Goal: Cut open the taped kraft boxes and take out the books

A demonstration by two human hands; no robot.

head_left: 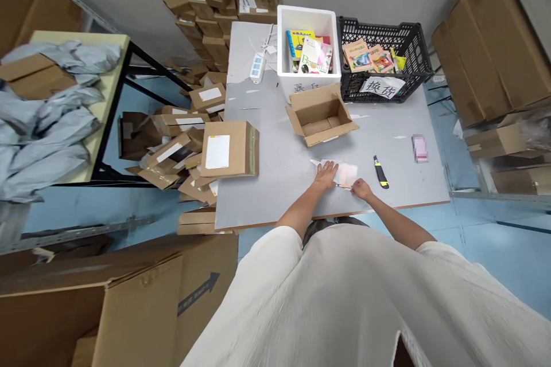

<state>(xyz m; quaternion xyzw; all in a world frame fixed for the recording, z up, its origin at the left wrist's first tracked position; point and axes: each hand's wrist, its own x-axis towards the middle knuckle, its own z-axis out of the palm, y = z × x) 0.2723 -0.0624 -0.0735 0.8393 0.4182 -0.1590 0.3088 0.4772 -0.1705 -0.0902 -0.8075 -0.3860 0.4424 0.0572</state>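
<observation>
A thin, pale pink-and-white booklet lies flat near the front edge of the table, with white or clear wrapping sticking out at its left. My left hand rests palm down on its left part, fingers spread. At the lower right corner, my right hand has its fingers closed on the booklet's edge; the exact grip is too small to see. A black and yellow box cutter lies just right of my right hand. Beyond my hands stands an open cardboard box, its inside bare.
On the grey table are a closed carton, a white foam box of books, a black crate of booklets, a power strip and a blurred pink item. Cartons pile up at the left.
</observation>
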